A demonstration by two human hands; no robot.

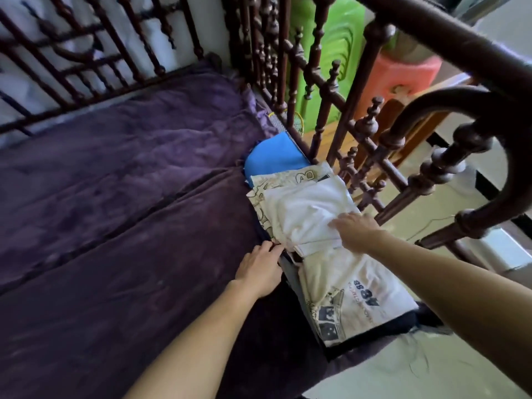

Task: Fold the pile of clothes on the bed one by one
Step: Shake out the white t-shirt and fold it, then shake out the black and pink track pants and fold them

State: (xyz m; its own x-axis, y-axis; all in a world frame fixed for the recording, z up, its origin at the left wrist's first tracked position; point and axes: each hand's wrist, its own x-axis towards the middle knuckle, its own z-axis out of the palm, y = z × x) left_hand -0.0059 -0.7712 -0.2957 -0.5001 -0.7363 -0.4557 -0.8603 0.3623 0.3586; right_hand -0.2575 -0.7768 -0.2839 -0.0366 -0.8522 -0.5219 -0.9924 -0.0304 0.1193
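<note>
Folded clothes lie in a row along the right edge of the bed. A plain white folded garment (305, 208) sits on a cream printed one (290, 177). Nearer me lies a cream shirt with dark print (354, 295), and a blue garment (276, 155) is at the far end. My right hand (355, 228) rests flat on the near edge of the white garment, fingers spread. At the left side of the pile, my left hand (260, 269) touches the edge of a dark garment (288, 272); whether its fingers grip that cloth is unclear.
A purple blanket (123, 197) covers the bed to the left of the pile. A dark carved wooden railing (371, 156) runs close along the right side of the clothes. Beyond it are a green plastic item (336, 53), a pink stool (403, 73) and tiled floor.
</note>
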